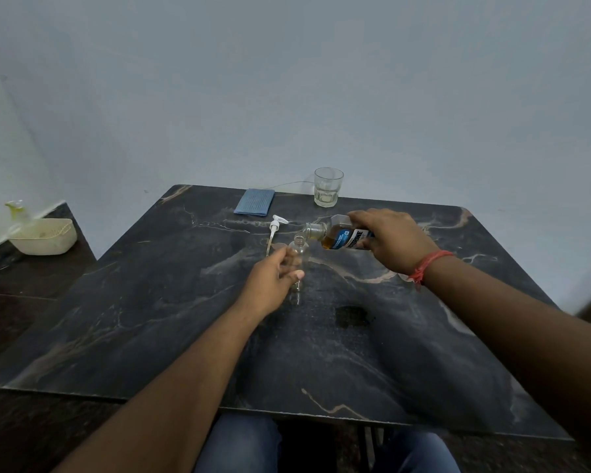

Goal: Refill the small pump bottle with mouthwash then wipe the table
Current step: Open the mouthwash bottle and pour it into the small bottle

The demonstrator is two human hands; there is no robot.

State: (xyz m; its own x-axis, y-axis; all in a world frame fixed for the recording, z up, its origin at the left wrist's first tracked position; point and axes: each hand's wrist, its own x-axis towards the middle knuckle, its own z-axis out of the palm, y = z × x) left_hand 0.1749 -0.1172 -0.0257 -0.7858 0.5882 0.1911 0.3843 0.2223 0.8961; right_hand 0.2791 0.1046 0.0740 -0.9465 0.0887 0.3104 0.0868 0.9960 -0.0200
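My left fingers (289, 268) were curled around the small pump bottle (299, 257), holding it upright on the desk (151, 319), while my right fingers (372, 216) were closed over the body of the mouthwash bottle (342, 235), tipped nearly flat with its open neck just above and to the right of the pump bottle's mouth. I judged the refill barely begun: the small bottle looked clear and empty, and I could see no stream between the two necks. The pump head (276, 225) with its long tube lay on the desk just behind the small bottle, so the unscrewing was done. Filling, refitting the pump and wiping were all left.

The small bottle was thin clear plastic, round-shouldered with a narrow neck. The mouthwash bottle was clear too, faceted at the shoulder, with amber liquid and a blue label. The desk was dark polished stone with pale veins, and a dull wet-looking patch (352, 315) sat nearer to me than the small bottle. Farther behind it lay a folded blue cloth (254, 202), ribbed and soft, and a heavy faceted glass tumbler (328, 187) to the cloth's right.
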